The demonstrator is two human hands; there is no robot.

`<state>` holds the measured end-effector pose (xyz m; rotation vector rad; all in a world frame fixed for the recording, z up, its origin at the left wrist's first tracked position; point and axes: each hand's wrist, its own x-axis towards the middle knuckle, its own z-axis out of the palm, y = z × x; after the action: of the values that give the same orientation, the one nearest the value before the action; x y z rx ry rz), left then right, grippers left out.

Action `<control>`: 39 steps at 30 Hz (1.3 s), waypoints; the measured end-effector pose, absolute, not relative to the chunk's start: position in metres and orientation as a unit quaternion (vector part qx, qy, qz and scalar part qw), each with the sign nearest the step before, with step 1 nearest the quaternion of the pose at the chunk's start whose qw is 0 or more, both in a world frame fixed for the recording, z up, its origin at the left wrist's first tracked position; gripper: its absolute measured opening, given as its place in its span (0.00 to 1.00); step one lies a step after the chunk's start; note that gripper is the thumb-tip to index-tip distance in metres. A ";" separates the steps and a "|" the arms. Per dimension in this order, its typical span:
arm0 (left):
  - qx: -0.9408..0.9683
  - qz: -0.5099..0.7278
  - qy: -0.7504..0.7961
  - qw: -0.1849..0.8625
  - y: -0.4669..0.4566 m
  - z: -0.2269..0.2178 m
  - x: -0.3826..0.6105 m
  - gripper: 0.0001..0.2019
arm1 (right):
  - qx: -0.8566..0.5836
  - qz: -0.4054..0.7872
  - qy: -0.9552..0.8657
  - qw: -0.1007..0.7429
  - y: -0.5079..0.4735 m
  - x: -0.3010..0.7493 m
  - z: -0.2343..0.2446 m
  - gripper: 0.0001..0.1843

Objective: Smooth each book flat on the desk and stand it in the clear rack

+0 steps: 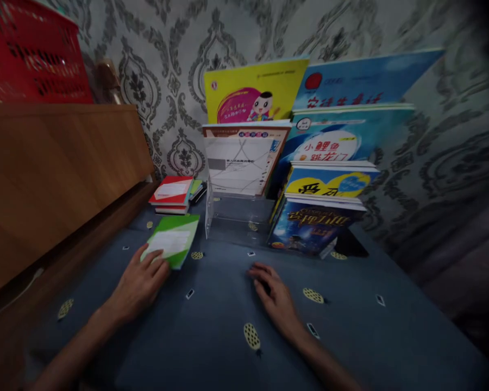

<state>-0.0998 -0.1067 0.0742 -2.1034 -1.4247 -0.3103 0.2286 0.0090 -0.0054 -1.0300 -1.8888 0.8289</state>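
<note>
My left hand [140,282] grips the near left corner of a green notebook [174,238] with a pale label area on its cover; the fingers lie over the cover and the thumb is hidden. Just beyond it, a red notebook [171,190] tops a small stack. My right hand [276,298] holds nothing; its fingers are loosely curved and apart, over the dark blue tablecloth [215,336]. Ahead of both hands is a clear stand [238,231] carrying several books, among them a yellow book [252,81] and a white-covered one [240,168].
To the right of the stand's white book, blue picture books [334,136] rise in tiers, with a dark blue book [309,225] at the front. A wooden cabinet [61,179] borders the left, bearing a red plastic basket [36,54]. Patterned wallpaper [179,49] closes off the back.
</note>
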 end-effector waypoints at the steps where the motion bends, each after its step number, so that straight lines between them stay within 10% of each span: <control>1: -0.801 -0.144 -0.513 0.273 -0.121 0.077 -0.092 0.11 | -0.407 0.329 -0.749 0.406 0.009 0.229 -0.005 0.16; 12: -0.666 -0.153 -0.729 0.039 -0.114 0.014 -0.123 0.26 | -0.395 0.316 -0.780 0.368 0.002 0.230 0.006 0.15; 39: -0.767 -0.267 -0.579 -0.069 -0.024 0.009 0.014 0.26 | -0.292 0.251 -0.895 0.226 0.008 0.180 0.035 0.30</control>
<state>0.0140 -0.0237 0.0088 -2.5215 -1.9056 -0.8791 0.1805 0.0079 0.0354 -0.8049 -2.4677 0.6930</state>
